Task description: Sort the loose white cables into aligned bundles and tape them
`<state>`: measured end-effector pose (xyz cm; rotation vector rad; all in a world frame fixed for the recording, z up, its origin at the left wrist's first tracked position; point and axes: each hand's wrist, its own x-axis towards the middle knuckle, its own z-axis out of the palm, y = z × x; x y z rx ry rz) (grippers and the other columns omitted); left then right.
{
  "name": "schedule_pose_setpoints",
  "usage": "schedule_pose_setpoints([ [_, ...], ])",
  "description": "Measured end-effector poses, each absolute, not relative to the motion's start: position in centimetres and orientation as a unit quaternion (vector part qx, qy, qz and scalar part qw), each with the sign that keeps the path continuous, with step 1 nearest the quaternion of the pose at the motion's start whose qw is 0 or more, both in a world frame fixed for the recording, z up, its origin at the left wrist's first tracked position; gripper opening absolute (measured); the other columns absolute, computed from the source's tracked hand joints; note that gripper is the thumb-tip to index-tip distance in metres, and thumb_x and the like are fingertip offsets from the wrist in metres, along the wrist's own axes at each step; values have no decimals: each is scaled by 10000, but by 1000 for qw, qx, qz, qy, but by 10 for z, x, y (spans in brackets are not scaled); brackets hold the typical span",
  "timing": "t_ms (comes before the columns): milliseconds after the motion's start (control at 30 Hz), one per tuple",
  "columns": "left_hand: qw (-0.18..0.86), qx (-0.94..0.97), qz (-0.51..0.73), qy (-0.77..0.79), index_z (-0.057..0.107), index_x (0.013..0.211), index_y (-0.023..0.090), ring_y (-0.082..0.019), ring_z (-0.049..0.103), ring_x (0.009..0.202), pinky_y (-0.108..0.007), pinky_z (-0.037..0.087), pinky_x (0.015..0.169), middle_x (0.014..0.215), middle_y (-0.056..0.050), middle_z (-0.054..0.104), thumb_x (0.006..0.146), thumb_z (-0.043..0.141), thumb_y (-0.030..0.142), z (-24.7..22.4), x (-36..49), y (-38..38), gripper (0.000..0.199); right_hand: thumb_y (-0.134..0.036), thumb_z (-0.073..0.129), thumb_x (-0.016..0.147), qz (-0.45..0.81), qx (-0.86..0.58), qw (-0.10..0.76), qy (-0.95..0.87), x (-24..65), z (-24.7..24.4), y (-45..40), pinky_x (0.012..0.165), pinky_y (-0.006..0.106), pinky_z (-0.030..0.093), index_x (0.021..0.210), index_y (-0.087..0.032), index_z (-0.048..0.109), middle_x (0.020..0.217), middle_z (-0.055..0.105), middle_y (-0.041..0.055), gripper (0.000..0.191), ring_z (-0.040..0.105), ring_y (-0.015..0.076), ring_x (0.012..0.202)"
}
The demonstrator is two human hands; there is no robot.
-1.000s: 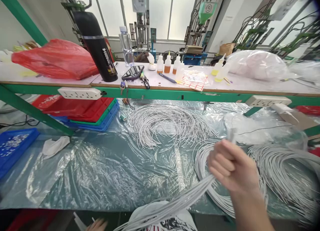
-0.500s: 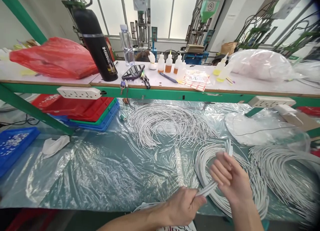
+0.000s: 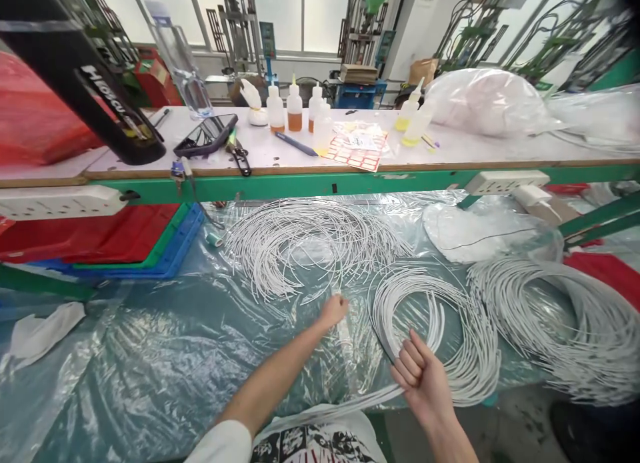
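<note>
My right hand (image 3: 419, 369) is closed around a bundle of white cables (image 3: 370, 397). The strands run from its fist down to the left, across my lap, and bent ends rise above the fist. My left hand (image 3: 334, 309) reaches forward with its fingers pinched at the front edge of a loose, tangled pile of white cables (image 3: 260, 249). A thin cable end appears to meet those fingertips, though the contact is small. Beside my right hand and partly behind it lies a neater coil of white cables (image 3: 483, 343).
Another cable coil (image 3: 590, 343) lies at the far right. Above the plastic-covered table (image 3: 200, 356) runs a shelf (image 3: 280, 161) with a black flask (image 3: 100, 83), a phone (image 3: 207, 135) and dropper bottles (image 3: 295, 113). Stacked trays (image 3: 130, 239) sit left, near a white cloth (image 3: 45, 329).
My left hand has let go of the bundle and moved forward to the loose pile. My right hand, still gripping the bundle, has lowered slightly left. The view has shifted right.
</note>
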<state>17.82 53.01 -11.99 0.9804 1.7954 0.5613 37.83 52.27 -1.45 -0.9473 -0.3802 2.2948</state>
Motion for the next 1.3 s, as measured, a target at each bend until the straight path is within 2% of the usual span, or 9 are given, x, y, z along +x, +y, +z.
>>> schedule_pose_setpoints([
  [100,394,382,166,819,581,1175,123,-247,570,1121,-449,430,972,1214,-139,606,979,432,391,-150,161,563,364,-433,688,844,864,-364,314,-150,382,-21,521,376,278,102,589,-221,68,465,61,-94,704,15,82,404],
  [267,316,408,75,853,543,1250,152,-250,581,1113,-493,467,966,1249,-109,582,939,551,361,-185,155,603,375,-539,728,788,871,-360,297,-152,396,-40,524,381,293,144,570,-221,66,438,92,-85,767,57,82,377],
  [600,335,513,5,790,593,1168,132,-222,636,1000,-438,529,875,1128,-102,643,944,547,359,-193,159,610,323,-592,777,679,888,-374,226,-144,388,-63,548,390,280,195,544,-231,75,410,137,-77,801,122,76,360],
  [733,347,527,52,774,637,1074,111,-253,658,978,-409,487,902,1021,-165,694,991,329,232,-172,174,528,340,-639,809,605,854,-435,234,-162,367,-59,556,362,254,134,538,-242,190,400,152,-104,739,89,63,360],
  [800,362,534,72,761,660,1014,156,-237,641,1015,-362,465,932,1069,-133,696,962,353,208,-155,184,476,316,-650,794,628,828,-452,251,-218,354,-55,556,362,235,109,564,-231,339,408,156,-121,622,74,59,370],
  [933,435,417,235,762,635,944,200,-216,611,935,-329,459,871,929,-67,684,955,306,298,-97,191,395,343,-644,763,679,775,-421,198,-428,323,-44,542,379,212,105,873,-176,628,413,187,-132,524,120,60,369],
  [1100,470,336,375,725,524,758,213,-169,518,732,-287,411,725,720,6,540,914,360,375,-2,186,359,278,-590,714,757,733,-264,97,-619,301,-28,509,429,235,295,982,-149,748,471,413,-32,497,361,122,444],
  [1233,624,222,483,573,417,727,222,-103,312,474,-229,283,485,535,70,405,853,430,331,40,185,351,167,-545,688,802,723,-192,62,-661,305,-14,492,463,247,355,1017,-157,762,485,448,-21,450,398,134,464],
  [1300,678,187,516,489,431,719,215,-84,245,417,-215,218,426,486,82,377,844,464,332,48,185,350,174,-522,706,794,718,-190,98,-663,308,-9,485,521,269,416,980,-151,767,511,486,-8,419,464,154,506],
])
